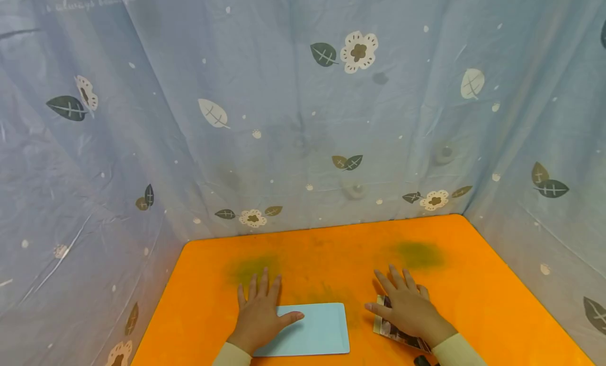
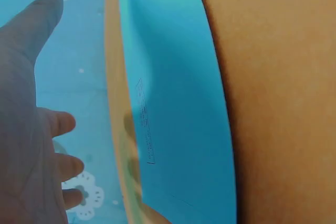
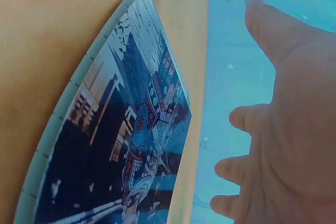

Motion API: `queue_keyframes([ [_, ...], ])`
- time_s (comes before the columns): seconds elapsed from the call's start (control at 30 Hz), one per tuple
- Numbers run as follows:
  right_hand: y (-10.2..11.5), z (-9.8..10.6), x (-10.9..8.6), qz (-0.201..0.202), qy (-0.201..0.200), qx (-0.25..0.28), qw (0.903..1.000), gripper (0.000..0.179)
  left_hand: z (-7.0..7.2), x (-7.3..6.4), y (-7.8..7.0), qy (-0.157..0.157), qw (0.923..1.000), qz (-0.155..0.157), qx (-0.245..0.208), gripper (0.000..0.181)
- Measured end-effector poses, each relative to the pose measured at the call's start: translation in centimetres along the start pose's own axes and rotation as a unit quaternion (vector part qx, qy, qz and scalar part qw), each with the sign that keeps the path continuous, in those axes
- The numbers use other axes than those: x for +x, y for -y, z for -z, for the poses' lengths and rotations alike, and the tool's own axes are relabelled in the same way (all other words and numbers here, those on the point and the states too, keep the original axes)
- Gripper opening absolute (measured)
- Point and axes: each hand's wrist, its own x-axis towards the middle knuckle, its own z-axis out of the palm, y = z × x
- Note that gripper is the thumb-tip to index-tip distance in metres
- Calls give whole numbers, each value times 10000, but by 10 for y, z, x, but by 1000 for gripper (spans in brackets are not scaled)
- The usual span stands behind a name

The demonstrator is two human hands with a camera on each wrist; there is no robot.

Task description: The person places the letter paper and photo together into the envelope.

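A pale blue envelope (image 1: 322, 329) lies flat on the orange table, its long side running left to right. My left hand (image 1: 259, 319) is over the envelope's left end, fingers spread and thumb stretched across it. In the left wrist view, small print shows on the envelope (image 2: 178, 103). To the right, a printed photo card (image 1: 381, 324) with a pale border lies at a slant, partly hidden under my right hand (image 1: 411, 309), whose fingers are spread as well. The right wrist view shows the card (image 3: 136, 124) with dark buildings and a patterned figure, the palm beside it.
The orange table (image 1: 322, 255) has greenish smudges near its far side. A blue curtain (image 1: 293, 113) with flowers and leaves encloses the back and both sides. At the front edge, below the right hand, a small black object (image 1: 420, 361) is partly in view.
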Motion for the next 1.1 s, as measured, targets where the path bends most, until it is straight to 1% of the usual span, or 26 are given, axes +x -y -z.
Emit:
queue_keyframes([
  [0.1, 0, 1, -1, 32, -3, 35, 10000, 99, 0, 0, 1, -27, 10000, -31, -11, 117],
  [0.23, -2, 3, -1, 30, 35, 193, 9998, 100, -1, 0, 2, 31, 9999, -58, -110, 117],
  [0.33, -3, 4, -1, 4, 103, 469, 9988, 98, 0, -1, 2, 129, 9994, -101, -320, 117],
  [0.5, -6, 6, 1, -129, 148, 1000, 9948, 93, 1, -1, 2, 216, 9974, -288, -632, 115],
  [0.63, -9, 7, 2, -229, 132, 1248, 9918, 92, -1, -1, 3, 273, 9955, -436, -798, 115],
  [0.73, -12, 8, 1, -313, 131, 1362, 9901, 93, -2, -1, 4, 470, 9926, -499, -1001, 114],
  [0.83, -15, 10, 0, -455, 165, 1470, 9880, 94, -4, -1, 4, 775, 9880, -570, -1207, 111],
  [1.0, -22, 13, -4, -726, 223, 1715, 9822, 94, -9, -2, 4, 1108, 9827, -789, -1253, 109],
  [1.1, -27, 14, -5, -809, 183, 1726, 9815, 93, -11, -5, 4, 1266, 9807, -842, -1230, 114],
])
